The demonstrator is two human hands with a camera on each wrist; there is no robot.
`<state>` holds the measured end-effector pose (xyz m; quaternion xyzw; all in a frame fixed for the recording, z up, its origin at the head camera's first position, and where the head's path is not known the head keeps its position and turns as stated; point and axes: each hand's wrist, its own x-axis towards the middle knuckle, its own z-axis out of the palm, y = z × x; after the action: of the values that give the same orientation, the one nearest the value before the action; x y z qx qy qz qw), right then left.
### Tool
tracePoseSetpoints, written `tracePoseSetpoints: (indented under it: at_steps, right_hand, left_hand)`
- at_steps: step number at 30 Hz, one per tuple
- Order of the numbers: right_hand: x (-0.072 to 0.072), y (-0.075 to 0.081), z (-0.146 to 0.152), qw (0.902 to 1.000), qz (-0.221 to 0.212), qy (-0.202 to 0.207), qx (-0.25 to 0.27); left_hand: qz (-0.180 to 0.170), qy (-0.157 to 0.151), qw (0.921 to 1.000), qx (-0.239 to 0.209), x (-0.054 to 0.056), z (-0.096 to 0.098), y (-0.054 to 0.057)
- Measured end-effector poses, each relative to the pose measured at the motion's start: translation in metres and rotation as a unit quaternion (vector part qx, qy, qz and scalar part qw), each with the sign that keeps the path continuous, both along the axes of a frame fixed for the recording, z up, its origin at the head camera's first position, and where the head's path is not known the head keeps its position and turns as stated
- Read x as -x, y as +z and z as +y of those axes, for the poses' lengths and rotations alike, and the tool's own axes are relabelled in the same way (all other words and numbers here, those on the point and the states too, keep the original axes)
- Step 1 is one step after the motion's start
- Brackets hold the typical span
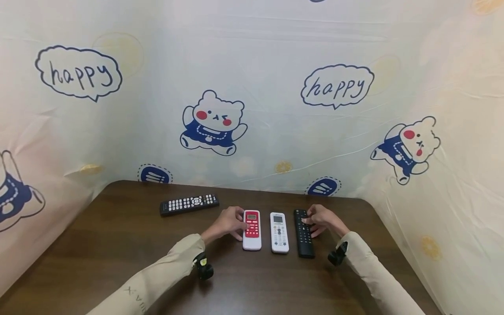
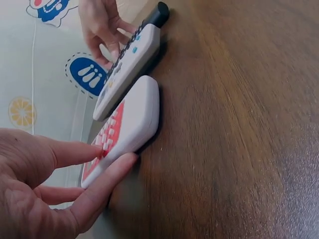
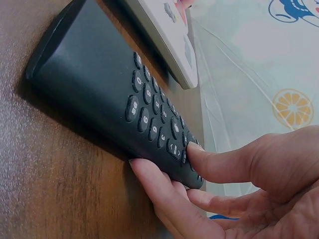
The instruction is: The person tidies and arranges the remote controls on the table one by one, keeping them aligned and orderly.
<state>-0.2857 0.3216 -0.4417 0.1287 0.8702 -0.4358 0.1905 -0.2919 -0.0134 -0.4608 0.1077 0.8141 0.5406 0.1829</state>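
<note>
Dark brown wood-grain tabletop was seen under four remotes. Red-faced remote with white casing and white keys was noted, with a pale grey display. White slim remote was marked by grey keys and a few blue ones. Plain black slim remote was fitted with black keys bearing white digits. Black wide remote was covered in white keys. Cream backdrop sheet was printed with navy "happy" bubbles, white bears in navy outfits with red cheeks, and orange citrus slices. Beige sleeves were worn.
</note>
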Motion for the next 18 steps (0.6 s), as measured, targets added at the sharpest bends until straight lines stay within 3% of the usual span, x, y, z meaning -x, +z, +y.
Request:
tracePoseSetpoints:
  at_steps: [18]
  right_hand:
    - [-0.0038,0.0001,-0.0020,0.9999,0.007,0.005,-0.012]
  left_hand:
    - [-0.002,-0.013,0.9999,0.007,0.0016,-0.0042,-0.0010]
